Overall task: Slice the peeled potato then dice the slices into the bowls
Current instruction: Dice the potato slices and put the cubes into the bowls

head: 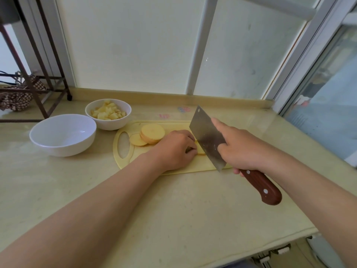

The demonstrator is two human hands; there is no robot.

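Currently small bowl [111, 125] holds potato dice [108, 112]; large bowl [63, 147] just beside.

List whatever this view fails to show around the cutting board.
Head view: the potato piece being cut, mostly covered by the left hand and the cleaver.
Head view: the cutting board's right end, behind the cleaver and the right hand.
Head view: the metal rack, cut off by the left edge.
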